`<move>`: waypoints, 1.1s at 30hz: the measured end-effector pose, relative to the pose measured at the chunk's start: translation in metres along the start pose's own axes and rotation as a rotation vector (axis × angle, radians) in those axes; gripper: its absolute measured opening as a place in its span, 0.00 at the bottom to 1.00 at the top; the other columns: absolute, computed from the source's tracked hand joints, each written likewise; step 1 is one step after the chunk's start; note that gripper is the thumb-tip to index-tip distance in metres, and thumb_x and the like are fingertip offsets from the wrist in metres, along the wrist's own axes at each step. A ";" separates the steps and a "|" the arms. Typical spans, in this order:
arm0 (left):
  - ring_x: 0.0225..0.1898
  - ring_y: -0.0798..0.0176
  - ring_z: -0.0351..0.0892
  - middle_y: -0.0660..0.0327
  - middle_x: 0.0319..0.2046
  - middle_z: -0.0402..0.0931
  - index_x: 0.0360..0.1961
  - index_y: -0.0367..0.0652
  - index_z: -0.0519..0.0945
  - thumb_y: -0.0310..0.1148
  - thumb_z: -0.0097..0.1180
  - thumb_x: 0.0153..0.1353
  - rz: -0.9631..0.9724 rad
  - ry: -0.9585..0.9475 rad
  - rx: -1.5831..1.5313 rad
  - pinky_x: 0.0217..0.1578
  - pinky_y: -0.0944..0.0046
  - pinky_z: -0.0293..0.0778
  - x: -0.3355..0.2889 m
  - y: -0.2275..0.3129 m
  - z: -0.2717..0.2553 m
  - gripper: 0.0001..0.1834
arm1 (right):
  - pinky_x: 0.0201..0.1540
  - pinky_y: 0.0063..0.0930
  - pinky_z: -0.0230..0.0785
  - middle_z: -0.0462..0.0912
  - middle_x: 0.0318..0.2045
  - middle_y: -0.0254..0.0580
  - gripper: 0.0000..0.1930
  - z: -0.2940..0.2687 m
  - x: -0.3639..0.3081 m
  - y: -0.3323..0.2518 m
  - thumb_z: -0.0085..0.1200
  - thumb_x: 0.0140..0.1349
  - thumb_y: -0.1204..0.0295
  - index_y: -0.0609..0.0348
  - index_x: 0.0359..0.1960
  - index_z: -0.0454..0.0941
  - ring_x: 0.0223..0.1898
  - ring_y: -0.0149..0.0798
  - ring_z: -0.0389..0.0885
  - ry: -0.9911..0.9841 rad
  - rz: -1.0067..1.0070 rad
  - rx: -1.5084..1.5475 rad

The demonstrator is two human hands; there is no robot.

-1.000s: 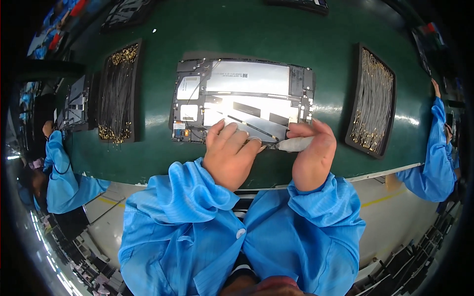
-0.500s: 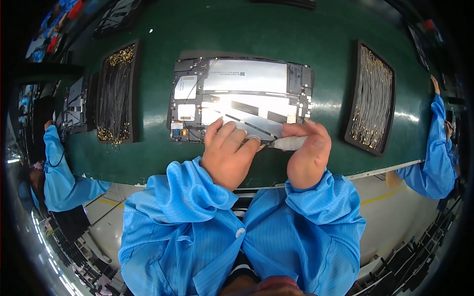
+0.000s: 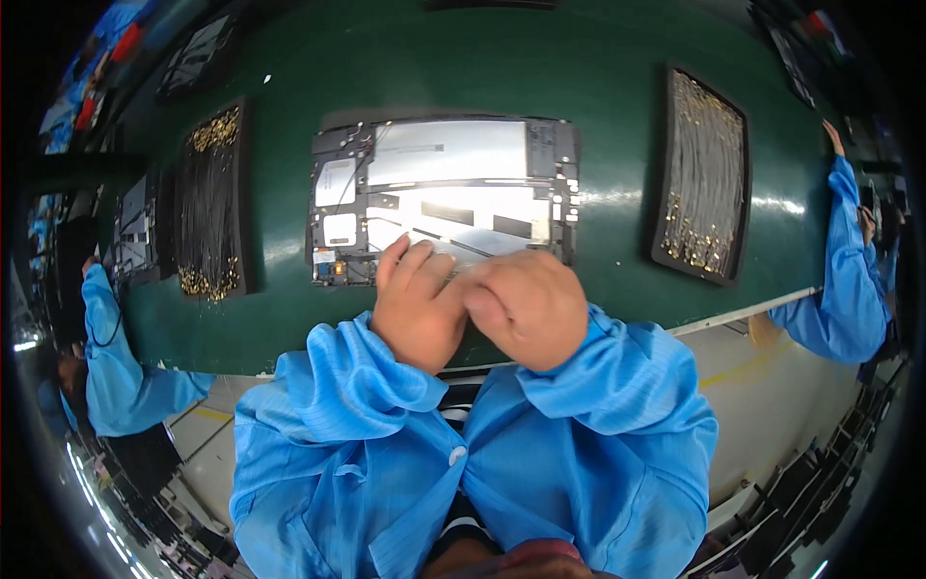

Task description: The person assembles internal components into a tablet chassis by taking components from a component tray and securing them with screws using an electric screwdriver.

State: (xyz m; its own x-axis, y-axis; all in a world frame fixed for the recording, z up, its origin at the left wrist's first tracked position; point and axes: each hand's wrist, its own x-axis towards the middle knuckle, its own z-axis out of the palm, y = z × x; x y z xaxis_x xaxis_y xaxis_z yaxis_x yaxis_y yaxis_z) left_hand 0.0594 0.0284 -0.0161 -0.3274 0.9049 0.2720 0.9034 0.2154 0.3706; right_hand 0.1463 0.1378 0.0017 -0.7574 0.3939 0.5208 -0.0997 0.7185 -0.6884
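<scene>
An opened tablet (image 3: 567, 227) lies in front of me on the green table, its silver battery packs, black frame and small boards exposed. A thin black cable (image 3: 415, 232) slants across its lower part. My left hand (image 3: 420, 304) rests on the tablet's near edge with bent fingers spread apart; its index fingertip and thumb are hidden. Against it, my right hand (image 3: 531, 304) is closed, knuckles up, over the near right part of the tablet. Whatever its fingers hold is out of sight beneath it.
Black trays of thin cables with gold ends stand on both sides, one left (image 3: 212, 203) and one right (image 3: 704, 179). Another opened tablet (image 3: 135, 227) lies at the far left. Co-workers in blue sleeves sit left (image 3: 125, 372) and right (image 3: 839, 289).
My right hand has moved left and turned over, meeting my left hand. The white tapered piece seen at its fingers is now hidden. The whole view has shifted slightly.
</scene>
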 end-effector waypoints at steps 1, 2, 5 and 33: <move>0.39 0.54 0.65 0.60 0.28 0.68 0.26 0.44 0.75 0.28 0.53 0.36 -0.016 -0.018 0.011 0.47 0.50 0.55 -0.002 0.000 0.000 0.10 | 0.25 0.29 0.63 0.75 0.20 0.37 0.07 0.001 0.000 -0.001 0.53 0.42 0.70 0.56 0.24 0.71 0.22 0.40 0.72 0.007 0.002 -0.008; 0.40 0.53 0.64 0.59 0.28 0.68 0.24 0.44 0.75 0.28 0.52 0.36 -0.028 -0.045 -0.001 0.47 0.50 0.54 -0.001 0.001 -0.004 0.09 | 0.25 0.28 0.63 0.74 0.20 0.36 0.06 0.002 0.003 -0.001 0.53 0.42 0.70 0.56 0.24 0.71 0.22 0.39 0.72 -0.038 0.030 -0.017; 0.38 0.53 0.65 0.59 0.28 0.69 0.23 0.44 0.75 0.27 0.52 0.35 0.053 -0.027 0.054 0.46 0.50 0.55 0.000 -0.015 -0.011 0.08 | 0.25 0.28 0.64 0.74 0.21 0.40 0.08 0.007 -0.005 0.004 0.52 0.43 0.70 0.58 0.26 0.71 0.22 0.40 0.72 0.000 0.038 0.016; 0.22 0.66 0.70 0.59 0.27 0.72 0.38 0.39 0.67 0.39 0.38 0.54 -0.843 0.199 -1.948 0.15 0.73 0.60 0.040 -0.078 -0.108 0.16 | 0.15 0.17 0.60 0.71 0.23 0.40 0.17 0.056 0.096 -0.046 0.37 0.56 0.57 0.59 0.33 0.63 0.18 0.30 0.67 -0.259 1.029 0.989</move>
State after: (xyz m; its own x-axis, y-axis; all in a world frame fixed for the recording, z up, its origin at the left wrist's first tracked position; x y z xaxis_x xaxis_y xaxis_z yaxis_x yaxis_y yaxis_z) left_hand -0.0537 0.0077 0.0619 -0.5337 0.7502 -0.3905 -0.7654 -0.2321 0.6002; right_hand 0.0420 0.1104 0.0557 -0.8491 0.2918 -0.4403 0.2354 -0.5373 -0.8099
